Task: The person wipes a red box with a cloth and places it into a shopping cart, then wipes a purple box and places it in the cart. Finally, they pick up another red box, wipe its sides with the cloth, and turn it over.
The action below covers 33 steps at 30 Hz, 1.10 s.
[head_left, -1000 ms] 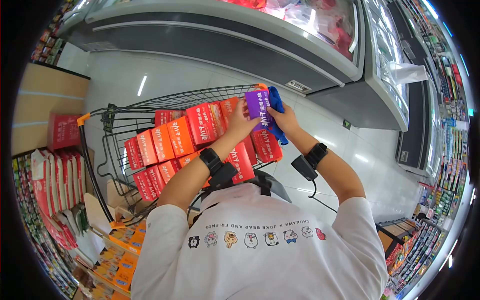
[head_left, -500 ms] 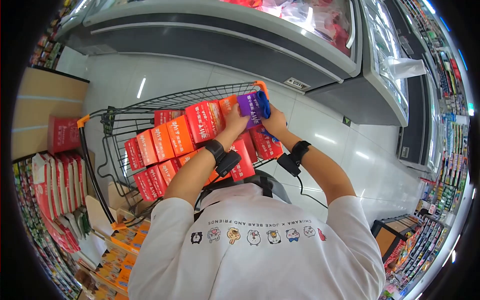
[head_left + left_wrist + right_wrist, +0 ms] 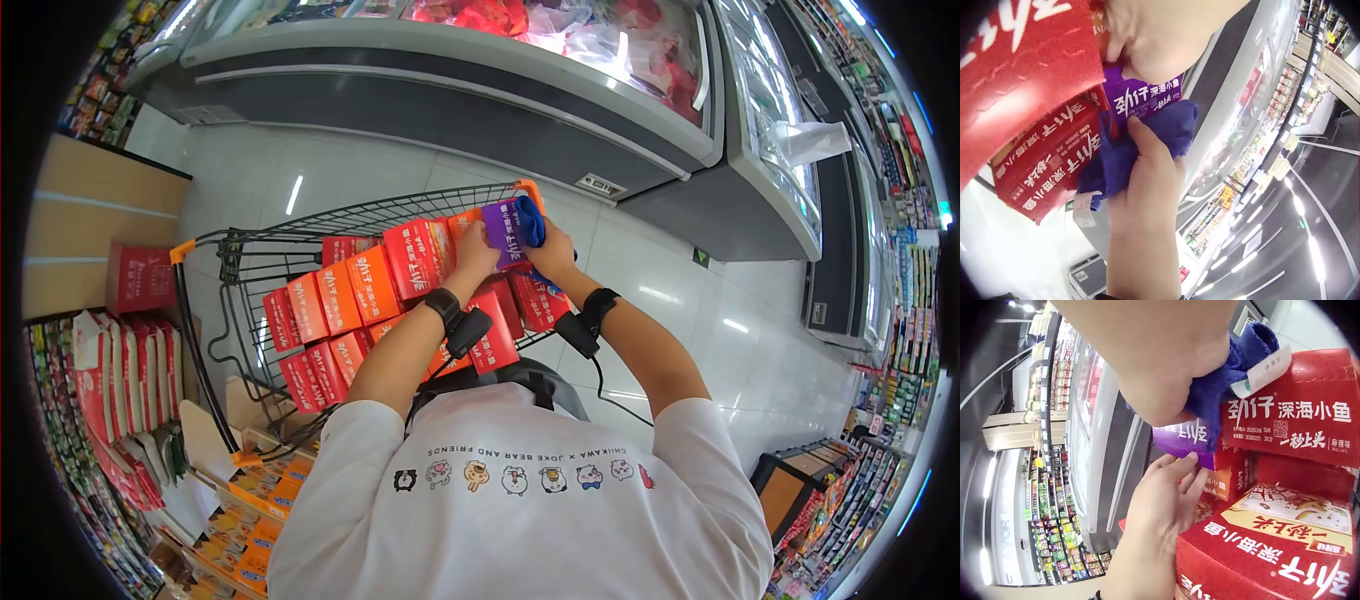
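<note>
A purple snack box [image 3: 503, 232] is at the right end of a shopping cart, among red and orange boxes. My left hand [image 3: 477, 250] holds it along its left side, with fingertips [image 3: 1192, 457] at its edge in the right wrist view. My right hand [image 3: 554, 255] grips a blue cloth [image 3: 529, 222] that lies against the box's right part. In the left wrist view that thumb [image 3: 1142, 134] presses over the cloth onto the printed face. A white tag [image 3: 1266, 372] hangs from the cloth. Part of the box is hidden behind hands and cloth.
The wire cart [image 3: 262, 240] holds several red boxes [image 3: 415, 258] and orange boxes [image 3: 371, 287]. A grey freezer [image 3: 440, 110] runs along the far side. At left stand red-and-white bags [image 3: 125, 375] and a shelf of orange packs [image 3: 250, 540]. Tiled floor [image 3: 660, 300] shows at right.
The purple box has come left and down, close against the other boxes. Both hands moved with it, and the right hand with the cloth shifted from the box's face to its right end.
</note>
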Tool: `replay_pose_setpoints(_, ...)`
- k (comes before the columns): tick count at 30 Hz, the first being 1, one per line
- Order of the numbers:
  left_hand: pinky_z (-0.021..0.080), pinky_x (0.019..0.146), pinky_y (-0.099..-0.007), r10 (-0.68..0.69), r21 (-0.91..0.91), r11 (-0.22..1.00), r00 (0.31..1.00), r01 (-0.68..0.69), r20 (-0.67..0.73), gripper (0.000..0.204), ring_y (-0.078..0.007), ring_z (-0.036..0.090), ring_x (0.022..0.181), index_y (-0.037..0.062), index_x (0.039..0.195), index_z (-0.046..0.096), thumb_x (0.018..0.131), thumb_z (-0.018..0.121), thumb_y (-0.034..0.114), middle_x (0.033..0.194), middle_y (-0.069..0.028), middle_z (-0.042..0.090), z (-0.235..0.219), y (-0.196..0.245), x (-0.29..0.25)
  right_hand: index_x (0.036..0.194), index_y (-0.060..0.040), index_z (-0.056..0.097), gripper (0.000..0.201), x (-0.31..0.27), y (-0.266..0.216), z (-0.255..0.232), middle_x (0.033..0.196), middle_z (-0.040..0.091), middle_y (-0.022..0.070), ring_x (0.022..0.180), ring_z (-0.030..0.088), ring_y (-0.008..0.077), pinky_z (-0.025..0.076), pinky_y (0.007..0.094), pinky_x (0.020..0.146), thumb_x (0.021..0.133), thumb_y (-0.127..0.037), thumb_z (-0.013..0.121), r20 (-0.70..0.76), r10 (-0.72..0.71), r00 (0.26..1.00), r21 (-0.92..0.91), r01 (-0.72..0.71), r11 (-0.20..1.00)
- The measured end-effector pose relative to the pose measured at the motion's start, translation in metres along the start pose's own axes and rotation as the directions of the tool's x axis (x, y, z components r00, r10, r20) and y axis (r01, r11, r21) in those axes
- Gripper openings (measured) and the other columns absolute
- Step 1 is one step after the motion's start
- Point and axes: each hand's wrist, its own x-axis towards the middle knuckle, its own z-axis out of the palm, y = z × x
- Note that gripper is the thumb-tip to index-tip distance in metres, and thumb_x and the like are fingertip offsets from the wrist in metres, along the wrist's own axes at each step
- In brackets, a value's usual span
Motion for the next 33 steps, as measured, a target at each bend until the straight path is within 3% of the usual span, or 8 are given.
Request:
replay_pose_setpoints(4, 0.051, 0.079, -0.036, 0.12, 0.176, 0.979, 0.99, -0.105, -0.077, 0.062, -0.0284, 0.064, 0.091, 0.0038, 0.122, 0.053, 0.065, 0.077, 0.011, 0.1, -0.0138, 0.064, -0.001, 0.003, 0.001, 0.117, -0.01, 0.055, 0.053, 0.006, 0.003, 0.005, 0.091, 0.067, 0.0209, 0.087, 0.064, 0.0404, 0.051, 0.0452, 0.078, 0.067, -0.019, 0.069, -0.019, 0.035, 0.999, -0.02, -0.036, 0.999)
replay_pose_setpoints(8, 0.051, 0.078, -0.0367, 0.092, -0.024, 0.995, 0.995, -0.093, -0.026, 0.067, -0.0286, 0.063, 0.088, 0.0042, 0.126, 0.051, 0.065, 0.077, 0.012, 0.098, -0.0132, 0.064, -0.017, 0.027, -0.009, 0.115, -0.0091, 0.056, 0.051, 0.009, -0.022, -0.016, 0.097, 0.066, 0.0204, 0.093, 0.063, 0.0384, 0.05, 0.0428, 0.082, 0.065, -0.017, 0.069, 0.02, 0.083, 0.996, -0.031, -0.082, 0.996)
replay_pose_setpoints(11, 0.052, 0.082, -0.0368, 0.109, 0.103, 0.989, 0.993, -0.105, -0.04, 0.05, -0.0254, 0.065, 0.097, 0.0004, 0.116, 0.055, 0.067, 0.063, -0.004, 0.102, -0.0141, 0.066, -0.027, 0.048, -0.006, 0.113, -0.0089, 0.057, 0.05, 0.021, -0.024, -0.024, 0.099, 0.066, 0.0204, 0.094, 0.063, 0.0384, 0.05, 0.0431, 0.082, 0.066, -0.018, 0.069, 0.045, 0.099, 0.994, -0.016, -0.099, 0.995)
replay_pose_setpoints(12, 0.053, 0.08, -0.0367, 0.073, -0.039, 0.996, 0.996, -0.075, -0.048, 0.048, -0.0256, 0.066, 0.093, 0.0023, 0.115, 0.056, 0.067, 0.063, -0.002, 0.095, -0.0128, 0.067, -0.035, 0.066, -0.017, 0.115, -0.0111, 0.058, 0.049, 0.026, -0.023, -0.022, 0.097, 0.066, 0.0208, 0.092, 0.063, 0.0393, 0.05, 0.0442, 0.083, 0.067, -0.018, 0.065, 0.044, 0.103, 0.994, -0.023, -0.102, 0.995)
replay_pose_setpoints(18, 0.051, 0.079, -0.0339, -0.012, -0.007, 1.0, 0.992, 0.013, 0.127, 0.065, -0.0246, 0.064, 0.09, 0.0008, 0.127, 0.05, 0.066, 0.071, 0.005, 0.099, -0.0115, 0.065, -0.006, 0.01, 0.01, 0.125, -0.0128, 0.054, 0.059, 0.041, -0.005, 0.003, 0.107, 0.065, 0.0198, 0.102, 0.062, 0.0339, 0.048, 0.0399, 0.088, 0.068, -0.018, 0.063, 0.153, 0.249, 0.956, -0.012, -0.25, 0.968)
replay_pose_setpoints(21, 0.051, 0.08, -0.033, -0.022, -0.16, 0.986, 0.992, 0.043, 0.128, 0.065, -0.0213, 0.064, 0.091, -0.0029, 0.129, 0.047, 0.067, 0.067, 0.002, 0.097, -0.0114, 0.066, 0.007, -0.007, 0.015, 0.126, -0.0129, 0.054, 0.058, 0.047, 0.001, 0.009, 0.107, 0.065, 0.0208, 0.102, 0.062, 0.0351, 0.048, 0.0401, 0.088, 0.068, -0.017, 0.06, 0.183, 0.249, 0.951, -0.052, -0.244, 0.968)
replay_pose_setpoints(24, 0.051, 0.081, -0.0368, -0.003, -0.147, 0.989, 0.998, 0.011, 0.055, 0.038, -0.0291, 0.066, 0.091, 0.0035, 0.106, 0.059, 0.069, 0.064, 0.01, 0.095, -0.0157, 0.068, 0.016, -0.016, 0.02, 0.121, -0.0088, 0.054, 0.051, 0.046, -0.001, 0.006, 0.106, 0.064, 0.023, 0.101, 0.061, 0.0395, 0.048, 0.0432, 0.088, 0.071, -0.018, 0.057, 0.184, 0.23, 0.956, -0.032, -0.228, 0.973)
replay_pose_setpoints(33, 0.048, 0.083, -0.045, 0.178, 0.336, 0.914, 0.969, -0.228, 0.172, 0.03, -0.0384, 0.061, 0.095, -0.0016, 0.097, 0.063, 0.073, 0.06, 0.016, 0.098, -0.0225, 0.064, 0.031, -0.001, 0.012, 0.111, 0.0011, 0.055, 0.042, 0.051, 0.009, 0.023, 0.108, 0.061, 0.0268, 0.102, 0.058, 0.0426, 0.046, 0.0457, 0.088, 0.072, -0.016, 0.057, 0.294, 0.165, 0.941, -0.209, -0.105, 0.972)
